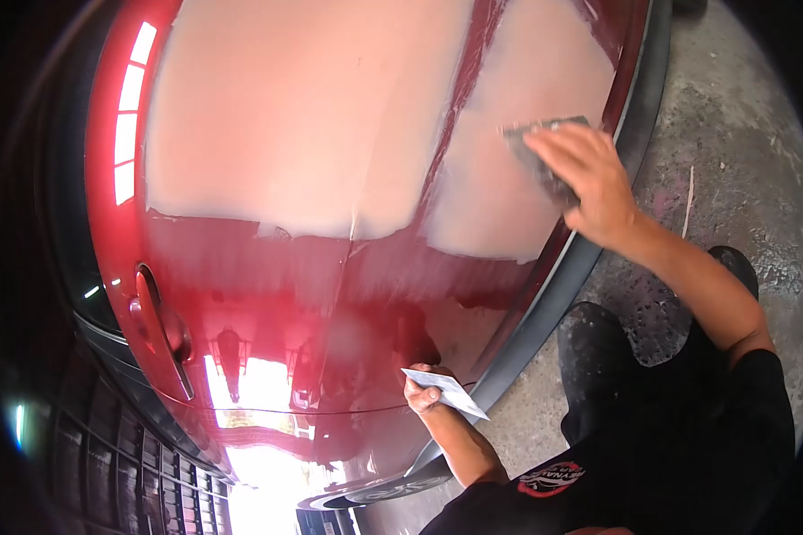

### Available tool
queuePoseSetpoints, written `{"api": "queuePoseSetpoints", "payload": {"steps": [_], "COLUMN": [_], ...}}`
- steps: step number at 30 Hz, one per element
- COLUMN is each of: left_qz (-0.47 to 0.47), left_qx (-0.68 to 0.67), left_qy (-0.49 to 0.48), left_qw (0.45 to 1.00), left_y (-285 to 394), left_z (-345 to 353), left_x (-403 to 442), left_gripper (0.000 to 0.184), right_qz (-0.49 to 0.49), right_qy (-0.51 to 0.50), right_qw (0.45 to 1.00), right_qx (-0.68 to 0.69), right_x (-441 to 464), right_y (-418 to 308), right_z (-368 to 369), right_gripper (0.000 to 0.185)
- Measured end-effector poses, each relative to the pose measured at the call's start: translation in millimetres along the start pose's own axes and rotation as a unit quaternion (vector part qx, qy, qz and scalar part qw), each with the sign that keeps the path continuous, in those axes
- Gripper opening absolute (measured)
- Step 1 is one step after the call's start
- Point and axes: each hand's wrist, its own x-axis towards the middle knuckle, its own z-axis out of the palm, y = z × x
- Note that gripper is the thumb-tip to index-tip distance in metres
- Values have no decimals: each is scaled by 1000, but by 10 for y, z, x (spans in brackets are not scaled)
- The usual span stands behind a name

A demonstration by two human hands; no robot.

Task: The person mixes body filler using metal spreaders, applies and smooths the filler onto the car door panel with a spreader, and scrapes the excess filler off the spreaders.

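My right hand [598, 183] is closed over a dark grey sanding block [537, 162], pressed flat on a pale, filler-coated patch [500, 192] low on the red car door. The hand is slightly blurred. My left hand [422, 392] is closed on a flat white sheet [451, 392], the thumb lying on its face. That hand is beside the glossy lower part of the red car panel [357, 330]; I cannot tell whether it touches it. A larger pale patch [303, 116] covers much of the door, and a red strip runs between the two patches.
A door handle [156, 325] sticks out at the left. Black trim [544, 308] edges the car's underside, with a wheel [393, 489] at the bottom. Stained concrete floor [732, 143] lies at the right, my knees [598, 348] close to the car.
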Motion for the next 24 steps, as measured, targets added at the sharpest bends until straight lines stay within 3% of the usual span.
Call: {"api": "queuePoseSetpoints", "payload": {"steps": [2,4,7,11,13,15,17,20,24], "left_qz": [13,5,9,2,14,24,4,3,0], "left_qx": [16,0,-2,19,39,73,62,65,98], "left_qy": [0,-12,-13,16,37,58,54,60,69], "left_qw": [1000,1000,1000,1000,998,995,997,996,993], "left_y": [-30,-45,-36,2,21,7,13,26,41], "left_z": [28,47,59,-39,15,-10,-37,-105,-174], "left_x": [11,55,31,-46,-56,-54,-76,-129,-169], "left_gripper": [54,53,52,53,54,55,55,56,56], "right_qz": [-36,-157,-242,-252,-232,-207,-161,-216,-259], "right_qy": [9,-26,-52,-88,-158,-149,-20,44,35], "right_qw": [999,985,965,959,955,962,978,969,957], "right_qx": [0,-62,-90,-96,-96,-97,-128,-115,-123], "right_x": [-221,-488,-772,-741,-723,-470,-16,535,709], "right_y": [59,231,496,508,538,520,374,278,285], "right_z": [162,257,309,71,-133,-349,-518,-495,-135], "right_gripper": [63,54,46,43,43,47,52,55,50]}}
